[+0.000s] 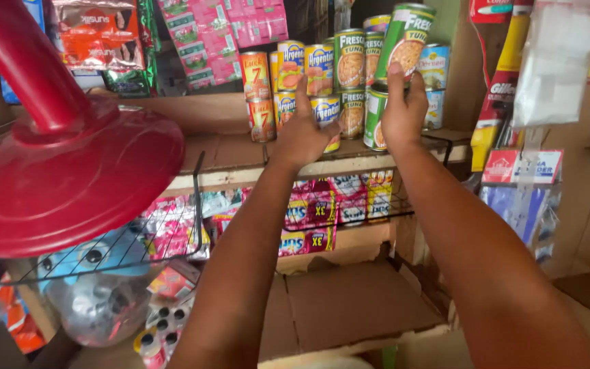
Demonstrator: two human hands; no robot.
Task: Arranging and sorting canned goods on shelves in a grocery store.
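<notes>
Near to far: a red fan base [69,171] at nine o'clock; the left hand [303,133] rests open-fingered against stacked tins [322,75]; the right hand [403,113] grasps a tilted green can [404,37] at one o'clock above the wooden shelf [227,154]. A nudge could topple the stack.

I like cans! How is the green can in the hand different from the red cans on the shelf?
The green can is tilted, held up by the right hand; the red cans stand upright, stacked on the shelf. The green can looks taller. Both kinds are round with picture labels.
</notes>
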